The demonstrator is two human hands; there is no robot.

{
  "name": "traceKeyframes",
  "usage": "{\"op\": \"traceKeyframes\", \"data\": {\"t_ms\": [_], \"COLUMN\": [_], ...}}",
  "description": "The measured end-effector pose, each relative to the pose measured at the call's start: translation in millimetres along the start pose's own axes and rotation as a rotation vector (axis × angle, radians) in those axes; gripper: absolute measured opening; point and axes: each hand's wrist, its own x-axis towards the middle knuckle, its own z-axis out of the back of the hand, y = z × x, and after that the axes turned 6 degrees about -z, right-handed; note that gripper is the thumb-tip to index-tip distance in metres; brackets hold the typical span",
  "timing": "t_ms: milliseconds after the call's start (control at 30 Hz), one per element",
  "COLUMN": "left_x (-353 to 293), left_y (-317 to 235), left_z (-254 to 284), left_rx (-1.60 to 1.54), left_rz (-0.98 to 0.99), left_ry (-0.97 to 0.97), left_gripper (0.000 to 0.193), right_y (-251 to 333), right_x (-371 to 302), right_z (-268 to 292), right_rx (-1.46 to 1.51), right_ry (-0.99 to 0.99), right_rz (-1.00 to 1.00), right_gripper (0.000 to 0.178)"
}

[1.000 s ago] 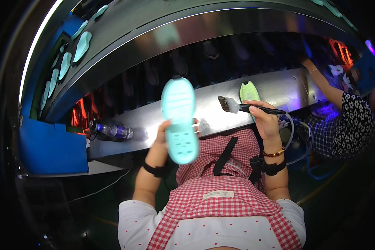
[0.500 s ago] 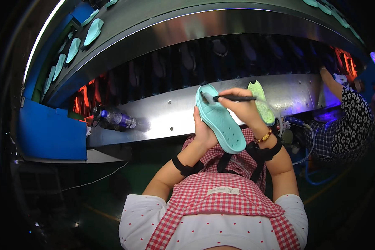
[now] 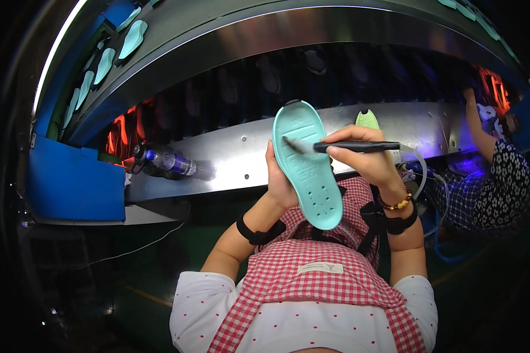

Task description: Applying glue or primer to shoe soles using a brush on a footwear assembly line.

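Observation:
My left hand (image 3: 281, 183) grips a turquoise shoe sole (image 3: 312, 182) by its left edge, the sole's inner face turned up and its dark-tipped end pointing away from me. In my right hand (image 3: 366, 165) is a brush (image 3: 346, 146) with a black handle, its pale bristles laid on the upper part of the sole. A clear tube (image 3: 423, 167) runs from the back of the brush handle. Beyond my right hand a light-green sole (image 3: 367, 120) lies on the metal ledge, mostly covered by that hand.
The steel ledge (image 3: 229, 153) curves in front of me, with a bottle (image 3: 172, 162) on its left. Turquoise soles (image 3: 104, 66) ride a belt above, at left. Red-glowing heaters (image 3: 119, 134) light both ends. At right, another person's arm (image 3: 479, 126) reaches toward the machine.
The turquoise sole has turned more face-up and its far end has risen. My right hand has shifted right, and the bristles now touch lower down from the sole's dark-tipped end.

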Motion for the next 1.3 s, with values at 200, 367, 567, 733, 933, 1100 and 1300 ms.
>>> {"op": "traceKeyframes", "data": {"t_ms": [200, 367, 567, 733, 933, 1100, 1300], "left_x": [8.5, 17.5, 26.2, 22.5, 25.9, 24.2, 1.5], "left_y": [-12.3, -18.4, -29.6, -42.7, -50.1, -46.6, -14.6], "left_z": [-8.1, -12.2, -28.7, -37.2, -29.8, -55.7, -32.7], "left_rx": [-0.007, 0.105, 0.168, 0.177, 0.240, 0.017, 0.135], "left_rz": [-0.174, -0.359, -0.591, -0.625, -0.614, -0.468, -0.198], "left_ry": [-0.091, -0.120, -0.215, -0.178, -0.060, -0.245, -0.155], "left_gripper": [0.087, 0.091, 0.095, 0.096, 0.091, 0.088, 0.067], "right_y": [21.5, 8.1, 5.0, 8.1, 1.6, -11.7, 2.6], "right_x": [-14.5, -10.4, -13.8, -25.5, -24.8, -31.2, -37.8], "right_z": [-0.6, 5.6, 13.3, 19.2, 17.5, 14.9, -4.6], "right_rx": [0.113, -0.212, -0.231, -0.031, -0.083, 0.447, 0.350], "right_ry": [0.152, 0.326, 0.189, 0.349, 0.280, 0.084, 0.051], "right_rz": [-0.130, 0.219, 0.276, 0.252, 0.214, -0.084, -0.174], "right_gripper": [0.016, 0.019, 0.021, 0.020, 0.021, 0.019, 0.020]}}
